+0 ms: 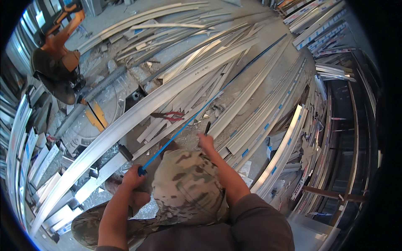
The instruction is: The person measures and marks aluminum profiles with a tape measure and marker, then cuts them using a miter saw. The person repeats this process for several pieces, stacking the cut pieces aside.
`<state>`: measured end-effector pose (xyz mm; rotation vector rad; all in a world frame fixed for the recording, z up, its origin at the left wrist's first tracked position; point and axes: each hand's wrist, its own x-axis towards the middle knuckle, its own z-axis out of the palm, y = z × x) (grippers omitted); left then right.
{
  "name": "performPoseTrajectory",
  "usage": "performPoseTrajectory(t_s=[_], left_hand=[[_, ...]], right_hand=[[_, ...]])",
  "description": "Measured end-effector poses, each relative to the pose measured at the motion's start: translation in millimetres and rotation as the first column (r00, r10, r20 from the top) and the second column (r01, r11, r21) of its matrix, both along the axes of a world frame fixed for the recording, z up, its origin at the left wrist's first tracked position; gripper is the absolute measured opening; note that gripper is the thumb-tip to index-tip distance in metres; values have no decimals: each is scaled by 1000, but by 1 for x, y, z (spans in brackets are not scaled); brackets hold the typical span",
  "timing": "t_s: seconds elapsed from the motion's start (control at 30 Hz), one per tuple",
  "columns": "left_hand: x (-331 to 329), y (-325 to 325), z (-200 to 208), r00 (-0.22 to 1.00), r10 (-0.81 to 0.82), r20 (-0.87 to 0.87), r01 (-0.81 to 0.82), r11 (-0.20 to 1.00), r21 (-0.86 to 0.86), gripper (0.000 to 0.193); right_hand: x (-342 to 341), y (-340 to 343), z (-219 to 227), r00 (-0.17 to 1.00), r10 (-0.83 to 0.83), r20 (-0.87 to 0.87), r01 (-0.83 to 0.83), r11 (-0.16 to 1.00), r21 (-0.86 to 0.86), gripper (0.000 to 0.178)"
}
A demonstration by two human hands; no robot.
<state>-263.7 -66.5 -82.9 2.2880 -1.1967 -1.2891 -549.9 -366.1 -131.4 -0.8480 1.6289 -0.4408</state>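
My left hand (pixel 133 178) is closed around the blue case of a tape measure (pixel 142 170). Its long blue blade (pixel 190 120) runs out diagonally over the metal profiles toward the far right. My right hand (pixel 206 143) grips a dark, slim marker or pen (pixel 208 128) pointing upward, to the right of the blade and apart from it. A wide silver metal profile (pixel 138 106) crosses in front of me, passing over the base of the saw. Between that profile and the blade lies a pair of red-handled pliers (pixel 169 116).
An orange and black miter saw (pixel 63 58) stands at the left, blade raised. Long profiles (pixel 268 117) cover the floor at the right, and more offcuts (pixel 167 33) lie at the far side. A dark rack (pixel 343 138) borders the right edge.
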Motion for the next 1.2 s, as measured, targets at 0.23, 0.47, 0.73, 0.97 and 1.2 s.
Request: performPoseTrajectory(t_s=[0.23, 0.47, 0.73, 0.97, 1.2], left_hand=[[57, 24, 52, 883, 228, -411, -222, 973, 62, 45], [78, 63, 186, 968, 100, -230, -43, 970, 241, 88], [109, 125, 263, 1000, 24, -16, -15, 914, 405, 64], [90, 170, 287, 974, -22, 227, -59, 937, 345, 48], [63, 148, 283, 934, 90, 346, -152, 976, 156, 38]], right_hand=[[50, 20, 41, 742, -173, 647, -29, 957, 288, 41], [85, 11, 89, 688, -117, 716, 39, 992, 124, 31], [103, 29, 52, 841, -452, 297, 459, 887, 48, 33], [62, 33, 34, 928, -239, 286, 251, 968, -5, 42], [-69, -10, -37, 986, -163, 39, 162, 867, -471, 46]])
